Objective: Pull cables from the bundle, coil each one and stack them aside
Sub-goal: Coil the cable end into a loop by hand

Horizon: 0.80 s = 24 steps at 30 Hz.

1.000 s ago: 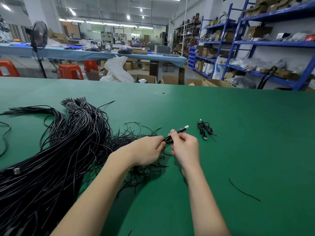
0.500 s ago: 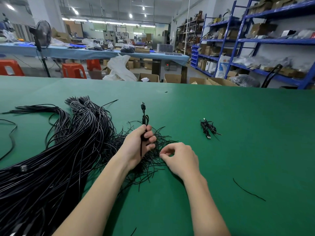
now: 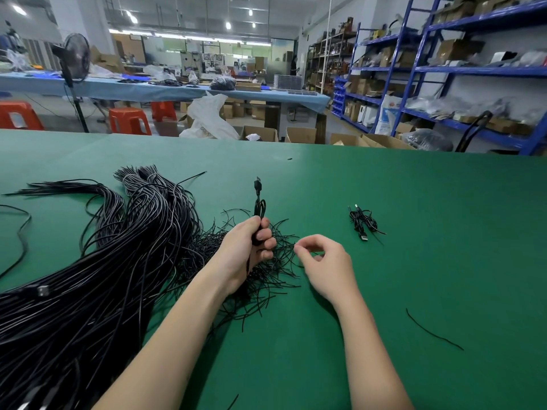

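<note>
A: Step in hand? Grip states?

B: Mid-coil, by the look of it. Left hand (image 3: 251, 250), frame centre, fisted round a folded cable (image 3: 259, 207); loops and plug end standing up above the knuckles. Right hand (image 3: 322, 263), just right of it, fingers curled, thumb and forefinger nearly pinched; a fine tie strand between them possible, cannot tell.

A: Next move?

B: Probably securing the coil, then setting it with the finished coil (image 3: 362, 223) at centre right. Calls for keeping the loops clamped so nothing springs loose.

A: Counts?

B: One big bundle (image 3: 88, 291) across the left of the green table (image 3: 414, 291). One coil in hand, one stacked aside. One stray strand (image 3: 433, 331) at lower right. Loose short strands (image 3: 266, 287) under the hands: too many to count.
</note>
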{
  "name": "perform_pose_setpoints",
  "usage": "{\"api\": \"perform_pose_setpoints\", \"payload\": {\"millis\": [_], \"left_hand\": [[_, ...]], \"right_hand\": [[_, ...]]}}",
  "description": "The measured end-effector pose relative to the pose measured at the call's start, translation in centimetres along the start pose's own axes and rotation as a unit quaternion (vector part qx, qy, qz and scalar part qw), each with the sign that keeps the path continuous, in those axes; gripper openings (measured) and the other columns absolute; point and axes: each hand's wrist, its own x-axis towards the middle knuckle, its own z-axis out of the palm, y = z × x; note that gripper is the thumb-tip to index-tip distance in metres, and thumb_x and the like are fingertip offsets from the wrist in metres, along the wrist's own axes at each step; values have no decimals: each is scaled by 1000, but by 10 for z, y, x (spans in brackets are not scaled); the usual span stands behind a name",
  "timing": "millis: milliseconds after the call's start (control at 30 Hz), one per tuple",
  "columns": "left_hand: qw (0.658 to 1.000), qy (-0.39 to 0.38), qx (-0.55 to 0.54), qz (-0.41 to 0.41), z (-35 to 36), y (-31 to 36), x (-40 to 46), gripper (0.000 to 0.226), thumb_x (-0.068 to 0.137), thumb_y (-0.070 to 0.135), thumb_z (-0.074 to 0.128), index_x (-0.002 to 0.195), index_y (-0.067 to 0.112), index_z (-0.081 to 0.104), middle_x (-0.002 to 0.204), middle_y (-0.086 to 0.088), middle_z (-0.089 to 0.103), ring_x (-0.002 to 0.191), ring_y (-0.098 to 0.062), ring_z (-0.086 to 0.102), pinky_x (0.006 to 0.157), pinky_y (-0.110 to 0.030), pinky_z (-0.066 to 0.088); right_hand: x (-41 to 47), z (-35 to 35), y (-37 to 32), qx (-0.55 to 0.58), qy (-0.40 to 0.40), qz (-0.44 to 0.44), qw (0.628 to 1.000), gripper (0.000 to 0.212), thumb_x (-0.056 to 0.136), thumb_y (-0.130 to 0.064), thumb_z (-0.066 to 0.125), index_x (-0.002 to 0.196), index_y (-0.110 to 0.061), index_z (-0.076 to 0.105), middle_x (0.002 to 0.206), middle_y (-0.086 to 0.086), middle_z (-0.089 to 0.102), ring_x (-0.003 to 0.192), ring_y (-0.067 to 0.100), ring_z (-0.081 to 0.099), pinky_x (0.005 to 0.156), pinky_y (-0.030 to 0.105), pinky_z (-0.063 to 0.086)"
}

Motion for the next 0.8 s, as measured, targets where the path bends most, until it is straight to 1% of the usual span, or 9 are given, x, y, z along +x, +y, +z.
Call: {"api": "perform_pose_setpoints", "payload": {"millis": [33,100,167,267,333,433,600,700,800], "left_hand": [[1000,5,21,5,1,0,0,25,108,20,32,87,18,46,63,9,36,58,-11,43,50,-22,34],[995,16,98,21,3,-1,-1,24,106,19,33,87,19,47,63,10,37,60,-12,43,52,-22,33],[978,22,204,45,6,-2,-3,25,106,22,33,87,20,48,63,11,42,62,-11,45,55,-22,35],[945,8,317,86,13,-5,-5,28,107,25,34,85,16,48,72,3,46,67,-13,44,58,-25,36],[924,0,362,120,16,-8,-6,31,108,25,35,86,6,45,76,-3,44,70,-16,40,64,-31,36],[908,-5,392,147,17,-10,-6,35,109,26,34,87,-1,41,76,-2,43,71,-18,38,69,-39,36],[885,-1,430,178,14,-13,-9,35,109,29,35,78,13,40,65,11,42,60,-9,35,59,-25,34],[882,1,437,177,15,-13,-8,34,108,28,35,76,17,40,65,11,42,60,-8,35,59,-27,34],[888,4,429,166,13,-13,-7,33,108,26,35,77,17,40,67,9,43,60,-9,36,61,-31,33]], "right_hand": [[1,-1,-1,34,13,-2,999,9,92,-32,70,83,-32,70,84,-21,71,75,-2,62,74,26,51],[1,-2,-8,123,30,-6,992,8,93,-27,70,85,-29,70,82,-13,73,77,4,65,72,20,51],[0,-3,-17,194,41,-37,979,10,93,-20,71,85,-27,71,79,-13,73,75,3,65,70,13,49],[-2,0,-29,211,36,-88,973,12,91,-13,73,85,-23,74,80,-15,74,75,0,65,73,10,48],[-3,4,-34,222,28,-85,971,13,90,-11,74,84,-22,75,80,-11,75,74,2,66,72,11,49],[-3,6,-35,246,25,-52,968,11,87,-8,76,84,-19,77,80,-7,77,73,3,67,71,14,51],[-3,1,-33,297,14,20,955,8,82,-13,83,81,-15,75,81,2,79,76,8,71,73,21,54],[-4,-4,-32,282,-21,24,959,6,83,-16,82,80,-16,77,80,-2,78,68,7,66,64,19,51],[-5,-9,-32,281,-70,21,957,7,87,-9,77,86,-15,80,78,3,75,62,10,56,58,18,49]]}}
